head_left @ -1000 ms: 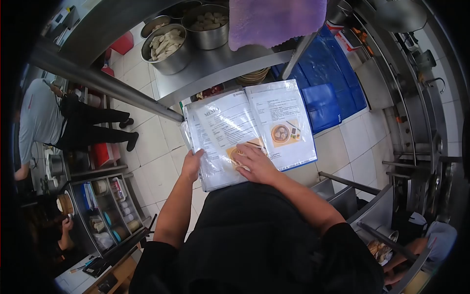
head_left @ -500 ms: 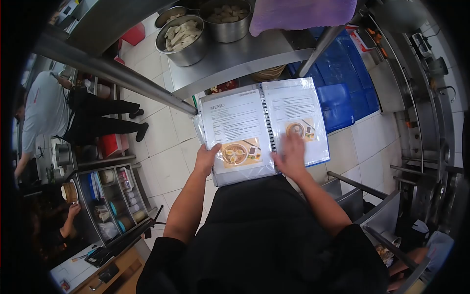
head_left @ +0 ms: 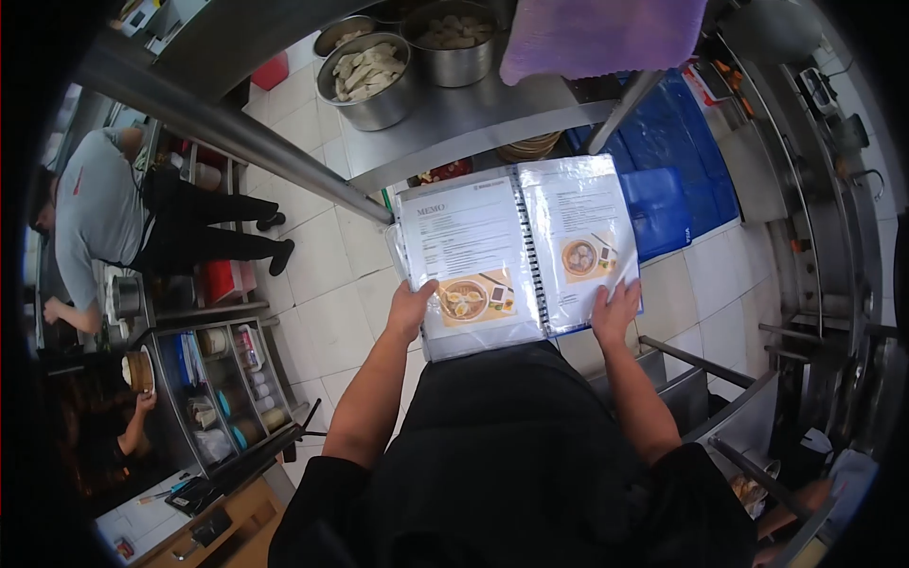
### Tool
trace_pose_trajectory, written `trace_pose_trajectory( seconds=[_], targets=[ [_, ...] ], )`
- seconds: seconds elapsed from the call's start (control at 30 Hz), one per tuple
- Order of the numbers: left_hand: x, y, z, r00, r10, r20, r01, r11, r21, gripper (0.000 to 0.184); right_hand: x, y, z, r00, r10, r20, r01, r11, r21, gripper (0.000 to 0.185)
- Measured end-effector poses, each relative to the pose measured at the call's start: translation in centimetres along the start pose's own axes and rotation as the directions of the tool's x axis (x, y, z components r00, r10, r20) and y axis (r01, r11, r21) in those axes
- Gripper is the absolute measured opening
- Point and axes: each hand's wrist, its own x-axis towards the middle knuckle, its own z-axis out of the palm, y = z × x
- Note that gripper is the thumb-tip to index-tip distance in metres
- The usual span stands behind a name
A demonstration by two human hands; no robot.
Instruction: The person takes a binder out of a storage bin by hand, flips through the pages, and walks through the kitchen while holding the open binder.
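Observation:
An open ring binder (head_left: 471, 246) with clear page sleeves rests at my lap, tilted toward me. Its left page is headed "MEMO" and carries a photo of food in a steamer basket (head_left: 463, 299); the right page has a similar photo (head_left: 579, 257). My left hand (head_left: 411, 308) is closed round the binder's left edge, thumb on top of the sleeve beside the photo. At the lower right corner, my right hand (head_left: 616, 310) grips the right page side, its fingers partly over the sleeve.
Ahead stands a steel table (head_left: 454, 142) with metal pots (head_left: 367, 80) of pale food pieces and a purple cloth (head_left: 601, 38). Blue plastic covers (head_left: 663, 142) lie at the right. A co-worker (head_left: 114, 204) bends over a counter on the left, near compartment shelves (head_left: 222, 398).
My right hand has moved from over the right page, near the spine, to its lower right edge. The right page's photo is now uncovered. The left co-worker leans further forward.

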Motion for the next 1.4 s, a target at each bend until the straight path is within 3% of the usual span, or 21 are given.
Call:
trace_pose_trajectory(
  seconds=[0.03,0.1,0.17,0.23,0.33,0.47,0.57,0.63,0.7,0.8,0.83,0.93,1.13,1.23,1.4],
  targets=[
    [-0.1,0.0,0.0,1.0,-0.003,-0.004,0.003,1.0,-0.003,0.046,0.1,0.3,0.1,0.997,-0.072,-0.032,0.073,0.997,0.024,0.072],
    [0.1,0.1,0.0,1.0,-0.008,-0.008,0.008,1.0,-0.008,0.047,-0.6,-1.4,0.0,0.964,-0.234,-0.13,0.26,0.931,0.254,0.065],
    [0.2,-0.1,-0.2,1.0,0.009,0.008,-0.009,1.0,-0.014,0.048,-1.4,-5.5,-2.2,0.921,-0.39,-0.012,0.353,0.821,0.449,0.064],
    [-0.1,0.2,0.0,1.0,0.003,0.004,-0.003,1.0,-0.024,0.049,-2.5,-9.1,-3.8,0.793,-0.609,-0.004,0.545,0.706,0.451,0.069],
    [0.0,0.2,-0.3,0.999,0.0,0.041,0.001,1.0,-0.022,0.05,-3.1,-12.1,-5.5,0.759,-0.638,0.13,0.534,0.724,0.437,0.061],
    [-0.3,0.5,-0.2,1.0,-0.019,0.02,0.019,1.0,-0.012,0.049,-2.7,-11.0,-6.0,0.771,-0.619,0.149,0.527,0.752,0.396,0.067],
    [-0.3,0.5,0.0,0.999,-0.031,0.013,0.031,0.999,-0.007,0.048,-1.6,-8.8,-5.1,0.819,-0.567,-0.084,0.571,0.795,0.205,0.066],
    [-0.5,0.6,0.1,1.0,-0.018,0.019,0.019,0.999,-0.036,0.048,0.2,-5.6,-3.1,0.953,-0.247,-0.178,0.285,0.927,0.243,0.073],
    [-0.4,0.5,0.2,0.999,-0.032,0.018,0.033,0.999,-0.035,0.048,1.9,-3.3,-3.3,0.989,0.133,-0.067,-0.131,0.991,0.032,0.084],
    [-0.2,0.5,-0.1,0.999,-0.029,0.022,0.03,0.999,-0.021,0.048,3.0,-1.0,-4.4,0.976,0.184,0.118,-0.195,0.976,0.095,0.094],
    [-0.2,0.4,-0.1,0.999,-0.026,0.026,0.027,1.0,-0.016,0.048,2.9,-1.1,-4.8,0.973,0.209,0.1,-0.216,0.974,0.07,0.094],
    [-0.4,0.5,0.1,1.0,-0.025,0.012,0.025,1.0,-0.016,0.048,3.6,-1.7,-5.9,0.941,0.314,0.129,-0.326,0.941,0.087,0.087],
    [-0.4,0.4,0.1,1.0,-0.011,0.023,0.012,0.999,-0.039,0.048,4.7,-0.7,-6.4,0.947,0.267,0.176,-0.31,0.905,0.291,0.066],
    [0.1,0.0,0.0,1.0,0.008,0.03,-0.007,0.999,-0.044,0.047,4.2,-3.4,-7.7,0.999,0.03,0.014,-0.03,0.998,0.047,0.053],
    [-0.5,0.8,0.2,1.0,-0.021,0.012,0.021,1.0,-0.01,0.048,-0.5,-11.7,-8.4,0.91,-0.389,0.146,0.344,0.902,0.261,0.036]
  ],
)
